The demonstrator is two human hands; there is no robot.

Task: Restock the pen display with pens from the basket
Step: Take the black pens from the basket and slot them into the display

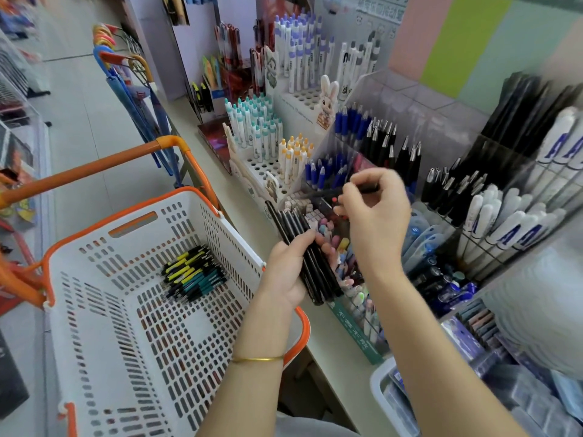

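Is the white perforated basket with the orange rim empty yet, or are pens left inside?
Not empty: a small pile of yellow and teal pens lies in the white perforated basket.

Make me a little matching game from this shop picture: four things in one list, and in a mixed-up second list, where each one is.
Things
1. bundle of black pens
2. single black pen
3. yellow and teal pens
4. gold bangle

Places
A. lying on the floor of the basket
B. pinched in the right hand
C. worn round a wrist
D. gripped in the left hand

Pairs: 1-D, 2-B, 3-A, 4-C
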